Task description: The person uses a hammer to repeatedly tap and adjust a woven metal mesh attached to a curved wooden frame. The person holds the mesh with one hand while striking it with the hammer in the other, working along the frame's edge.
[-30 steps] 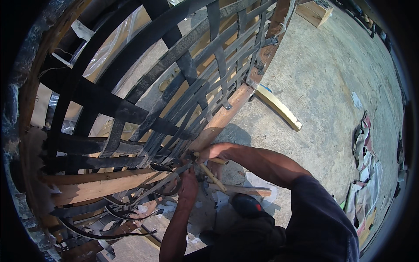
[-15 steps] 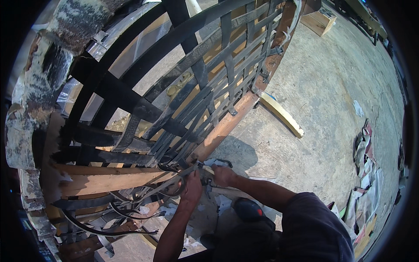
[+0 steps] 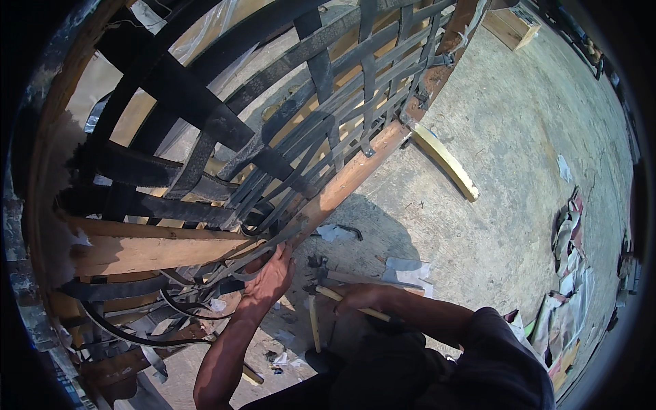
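Note:
A wooden frame (image 3: 355, 171) carries a woven lattice of black and grey straps (image 3: 205, 116), with loose strap ends hanging at the lower left. My left hand (image 3: 270, 273) has its fingers curled at a grey strap (image 3: 280, 236) beside the junction of two wooden rails. Lower right of it, my right hand (image 3: 352, 299) grips a pincer-like tool with two pale yellow handles (image 3: 316, 321) and a dark head. The tool's head is clear of the rail. My left fingertips are partly hidden among the straps.
A curved foam-like yellow piece (image 3: 444, 164) lies on the concrete floor (image 3: 519, 130) below the frame's corner. Torn fabric scraps (image 3: 574, 260) lie along the right, a wooden box (image 3: 509, 27) at the top right. Paper scraps (image 3: 406, 273) and a wooden stick lie near my hands.
My right hand has pulled the tool down and away from the rail junction, toward my body. My left hand has shifted slightly up and left, still at the straps.

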Tool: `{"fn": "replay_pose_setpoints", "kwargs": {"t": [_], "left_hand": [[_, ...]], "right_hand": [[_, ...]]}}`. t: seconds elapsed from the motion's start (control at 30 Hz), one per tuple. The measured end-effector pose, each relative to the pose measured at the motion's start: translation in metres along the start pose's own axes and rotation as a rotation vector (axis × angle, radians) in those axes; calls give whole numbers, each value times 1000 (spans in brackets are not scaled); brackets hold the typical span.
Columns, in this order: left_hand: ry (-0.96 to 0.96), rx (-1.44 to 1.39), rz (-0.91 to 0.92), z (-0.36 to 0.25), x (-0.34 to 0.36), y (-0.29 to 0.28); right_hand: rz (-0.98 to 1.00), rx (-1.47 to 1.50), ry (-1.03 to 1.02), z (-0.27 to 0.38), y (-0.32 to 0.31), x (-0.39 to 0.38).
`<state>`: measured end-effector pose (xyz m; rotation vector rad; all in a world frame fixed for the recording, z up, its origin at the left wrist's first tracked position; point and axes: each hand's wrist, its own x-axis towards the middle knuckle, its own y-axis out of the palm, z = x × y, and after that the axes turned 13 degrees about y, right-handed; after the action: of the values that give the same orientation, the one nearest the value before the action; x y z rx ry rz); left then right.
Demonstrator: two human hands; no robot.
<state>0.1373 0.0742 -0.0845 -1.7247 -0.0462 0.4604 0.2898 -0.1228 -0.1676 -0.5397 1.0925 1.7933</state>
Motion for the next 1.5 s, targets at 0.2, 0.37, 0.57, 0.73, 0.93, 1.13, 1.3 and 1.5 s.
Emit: {"fn": "replay_pose_setpoints", "kwargs": {"t": [0.2,0.37,0.57,0.73,0.93,1.13,1.3,1.5], "left_hand": [[-15,-3,-190,-4,2,-6],[-135,-88,-206,6,2,-3],[-150,-474,-269,2,1,-34],[-98,-549,-310,6,1,-37],[-115,-510,-290,3,1,-33],[-107,-520,-288,5,3,-30],[-81,-518,-344,3,2,-35],[-90,-544,-392,7,7,-40]], "right_hand": [[-302,-75,-240,-40,-12,-4],[-273,169,-402,-14,-20,-4],[-277,247,65,73,-24,-29],[-142,239,-16,94,-57,13],[-19,399,-16,114,-47,17],[-30,495,-93,119,-39,34],[-88,606,-33,100,-59,68],[-1032,-636,-288,45,-28,84]]}}
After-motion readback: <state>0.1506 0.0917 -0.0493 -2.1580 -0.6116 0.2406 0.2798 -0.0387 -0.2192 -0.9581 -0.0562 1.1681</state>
